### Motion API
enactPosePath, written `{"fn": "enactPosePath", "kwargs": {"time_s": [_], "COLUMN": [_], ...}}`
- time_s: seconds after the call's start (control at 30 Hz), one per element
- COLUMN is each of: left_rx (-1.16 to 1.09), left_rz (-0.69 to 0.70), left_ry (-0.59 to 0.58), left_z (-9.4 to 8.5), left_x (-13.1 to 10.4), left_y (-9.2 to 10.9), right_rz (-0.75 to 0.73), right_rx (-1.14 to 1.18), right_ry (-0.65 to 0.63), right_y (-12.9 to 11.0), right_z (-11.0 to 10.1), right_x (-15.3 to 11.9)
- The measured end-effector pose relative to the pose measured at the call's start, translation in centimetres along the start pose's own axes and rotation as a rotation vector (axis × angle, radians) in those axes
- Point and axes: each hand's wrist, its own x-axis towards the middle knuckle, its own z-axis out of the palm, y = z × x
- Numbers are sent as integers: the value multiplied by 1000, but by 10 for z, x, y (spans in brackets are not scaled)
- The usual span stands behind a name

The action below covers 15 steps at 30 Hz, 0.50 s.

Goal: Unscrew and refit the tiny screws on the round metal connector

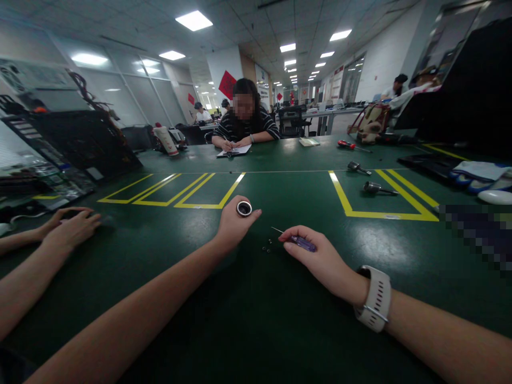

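Observation:
My left hand (pixel 235 224) is closed around a short round metal piece (pixel 244 208), its bright rim and dark hollow facing me. In my right hand (pixel 314 249) is a small screwdriver with a purple see-through handle (pixel 303 243). Its thin shaft points left, towards the other hand, and does not touch the metal piece. Several tiny dark ring-like parts (pixel 268 249) lie on the green tabletop between my hands; their exact kind is too small to tell.
Two metal tool heads with shafts (pixel 374 187) lie at the right, near yellow tape outlines (pixel 392 216). Behind them is a red-handled screwdriver (pixel 347 144). Another person's hands (pixel 76 226) rest at the left. Across the table a person (pixel 244 122) writes on a clipboard (pixel 236 151).

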Motion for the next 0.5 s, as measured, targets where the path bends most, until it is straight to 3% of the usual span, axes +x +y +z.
{"fn": "enactPosePath", "kwargs": {"time_s": [0.17,0.27,0.5], "left_rx": [-394,-554,-634], "left_rz": [-360,-467,-369], "left_ry": [-71,-67,134], "left_z": [-20,-37,-49], "left_x": [0,-5,-14], "left_y": [14,21,22], "right_rz": [-64,-94,-292], "right_rx": [-265,-318,-397], "right_ry": [-82,-117,-322], "right_y": [0,6,-3], "right_z": [6,14,50], "right_x": [2,7,16]}}
